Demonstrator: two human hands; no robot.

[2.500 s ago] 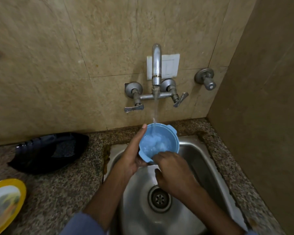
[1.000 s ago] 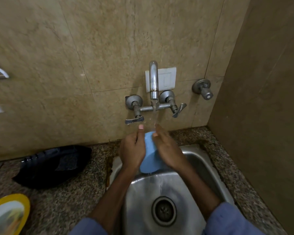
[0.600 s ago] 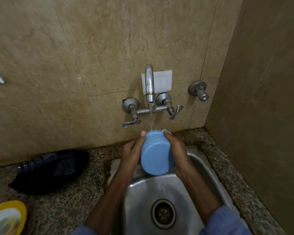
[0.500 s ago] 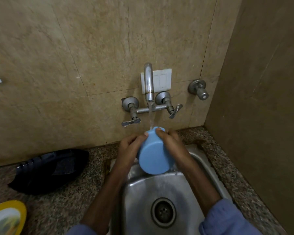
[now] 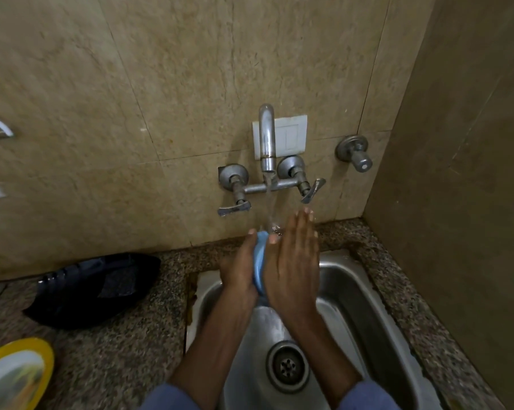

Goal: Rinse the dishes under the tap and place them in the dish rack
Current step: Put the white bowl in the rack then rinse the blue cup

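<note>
Our right grip (image 5: 294,261) is spread flat, fingers straight and pressed against one side of the blue bowl (image 5: 258,267). Our left grip (image 5: 239,272) cups the other side, thumb lying up along its edge, the other fingers hidden behind it. We judge the task unfinished. The bench (image 5: 116,335) carries the sink (image 5: 353,291) at its right end. A black heap (image 5: 96,288) lies at its back edge against the wall, and we cannot tell whether it is the rack. At the front left corner a yellow-rimmed plate (image 5: 16,377) waits, rinsed or not we cannot say. Water runs from the tap (image 5: 266,137) onto the bowl's upper edge, so rinsing is the step in hand and racking is not yet done. The bowl stands on edge, sandwiched between both palms above the sink's back rim, only a thin blue strip showing between them.
</note>
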